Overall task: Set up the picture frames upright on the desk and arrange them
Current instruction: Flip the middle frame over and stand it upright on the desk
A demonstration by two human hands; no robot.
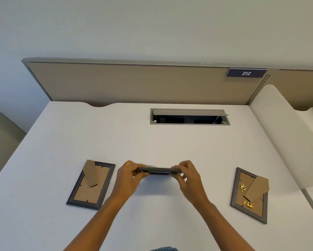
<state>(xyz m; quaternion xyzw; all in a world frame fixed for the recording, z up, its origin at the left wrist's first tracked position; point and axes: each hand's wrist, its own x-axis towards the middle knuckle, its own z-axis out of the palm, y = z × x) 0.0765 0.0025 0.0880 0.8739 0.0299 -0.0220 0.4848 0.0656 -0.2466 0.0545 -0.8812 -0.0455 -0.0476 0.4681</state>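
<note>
At picture centre, left hand [129, 175] and right hand [187, 173] clamp the ends of a middle frame [158, 170], seen edge-on above the white bench [152, 142]. Two frames [91, 184] [250, 194] lie face down either side. Next: open its stand and set it upright.

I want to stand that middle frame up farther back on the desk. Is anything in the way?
Nothing visible blocks it. Both the left hand and right hand grip the middle frame, and the desk behind it is bare up to the open cable tray near the back edge.
</note>
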